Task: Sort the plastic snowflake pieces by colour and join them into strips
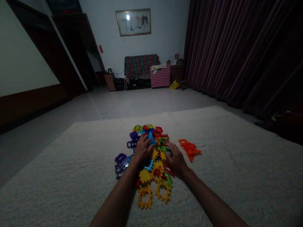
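Orange pieces: lay toward mat's right edge.
Left hand: fingers rested part-spread on mixed pile, hold unclear.
Right hand: fingers curved loosely, hold unclear.

A rectangular, gold-framed picture hangs on a pale bluish-white wall, a bright spot of light reflected in its upper part. Below the picture, a dark green-and-red patterned cloth drapes over low, glossy black furniture. Below and to the picture's right hangs a red-and-white checked cloth, with a crumpled yellow item beside it on the smooth grey floor. Pleated maroon-purple curtains stand right of the picture; left of it is a dark doorway. The room is dim.
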Tool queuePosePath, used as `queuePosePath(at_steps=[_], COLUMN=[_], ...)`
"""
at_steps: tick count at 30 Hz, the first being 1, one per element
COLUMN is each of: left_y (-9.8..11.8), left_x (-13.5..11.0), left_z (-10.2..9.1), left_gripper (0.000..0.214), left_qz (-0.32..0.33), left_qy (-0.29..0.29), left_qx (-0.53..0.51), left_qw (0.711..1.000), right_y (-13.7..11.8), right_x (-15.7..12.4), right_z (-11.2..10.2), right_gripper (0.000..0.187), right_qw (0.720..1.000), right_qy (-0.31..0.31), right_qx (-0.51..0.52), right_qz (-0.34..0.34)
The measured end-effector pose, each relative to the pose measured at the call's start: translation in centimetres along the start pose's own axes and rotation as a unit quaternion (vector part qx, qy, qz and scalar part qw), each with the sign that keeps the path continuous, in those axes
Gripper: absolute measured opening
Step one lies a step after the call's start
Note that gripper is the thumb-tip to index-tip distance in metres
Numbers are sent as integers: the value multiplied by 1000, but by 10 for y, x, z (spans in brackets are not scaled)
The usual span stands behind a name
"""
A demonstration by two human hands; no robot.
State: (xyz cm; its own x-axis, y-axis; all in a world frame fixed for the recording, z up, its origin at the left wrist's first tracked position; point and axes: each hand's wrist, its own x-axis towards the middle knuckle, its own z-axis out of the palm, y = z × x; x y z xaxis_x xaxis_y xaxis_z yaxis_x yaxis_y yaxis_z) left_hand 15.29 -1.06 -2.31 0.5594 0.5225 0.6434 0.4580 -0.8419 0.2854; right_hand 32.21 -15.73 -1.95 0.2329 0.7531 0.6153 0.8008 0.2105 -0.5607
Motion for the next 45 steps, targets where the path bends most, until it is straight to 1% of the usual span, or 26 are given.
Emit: queuePosePath(at_steps=[4, 5, 7, 10, 12, 14, 16, 18, 21, 22, 24, 26, 28, 31, 33, 37, 39, 42, 44, 45], left_y=[-3, -3, -2, 0, 2, 4, 5, 5, 4, 3, 3, 3, 5, 6, 6, 2, 0, -2, -3, -3], left_x=[-2, -3, -4, -1, 2, 4, 6, 5, 3, 2, 1, 1, 2, 2, 2, 3, 4, 4, 4, 4], left_z=[0, 0, -1, -4, -7, -10, -11, -10, -7, -6, -5, -6, -7, -8, -7, -5, -5, -7, -7, -7], left_gripper=[19, 19, 18, 15, 18, 21, 17, 14, 16, 16, 16, 16, 16, 17, 18, 21, 23, 24, 24, 24], left_qz=[-1, -9, -39, -91, -115, -125, -125, -122, -127, -130, -135, -133, -128, -126, -133, -162, -179, -197, -200, -199], left_qy=[30, 38, 52, 62, 66, 66, 64, 62, 56, 52, 47, 43, 42, 48, 58, 86, 98, 109, 110, 108], left_qx=[-10, -14, -19, -38, -62, -85, -96, -94, -85, -83, -81, -82, -85, -88, -92, -101, -103, -109, -115, -118], left_qw=[999, 999, 998, 993, 989, 986, 985, 986, 987, 987, 986, 987, 987, 987, 985, 978, 974, 968, 967, 967], right_y=[-3, -4, -7, -12, -15, -18, -21, -21, -11, -5, 9, 21, 28, 24, 16, 0, -3, 6, 19, 26], right_x=[9, 9, 8, 5, 4, 3, 3, 4, 10, 13, 22, 33, 43, 49, 47, 38, 36, 40, 49, 56], right_z=[30, 35, 41, 39, 34, 29, 26, 26, 28, 29, 32, 34, 36, 36, 33, 25, 24, 28, 35, 38], right_gripper=[38, 39, 37, 36, 34, 29, 24, 23, 30, 34, 43, 50, 51, 47, 43, 34, 35, 36, 35, 35], right_qw=[999, 999, 1000, 997, 995, 991, 991, 995, 994, 992, 987, 983, 983, 977, 973, 974, 971, 965, 969, 974], right_qy=[3, -3, -26, -56, -74, -90, -76, -21, 76, 98, 121, 116, 78, 11, 0, 1, 3, 46, 76, 80], right_qx=[-10, -15, -13, 9, 30, 54, 75, 86, 71, 59, 38, 31, 50, 119, 163, 198, 206, 193, 159, 137], right_qz=[40, 37, 7, -48, -67, -79, -76, -49, 25, 53, 102, 137, 159, 175, 164, 115, 125, 170, 172, 163])
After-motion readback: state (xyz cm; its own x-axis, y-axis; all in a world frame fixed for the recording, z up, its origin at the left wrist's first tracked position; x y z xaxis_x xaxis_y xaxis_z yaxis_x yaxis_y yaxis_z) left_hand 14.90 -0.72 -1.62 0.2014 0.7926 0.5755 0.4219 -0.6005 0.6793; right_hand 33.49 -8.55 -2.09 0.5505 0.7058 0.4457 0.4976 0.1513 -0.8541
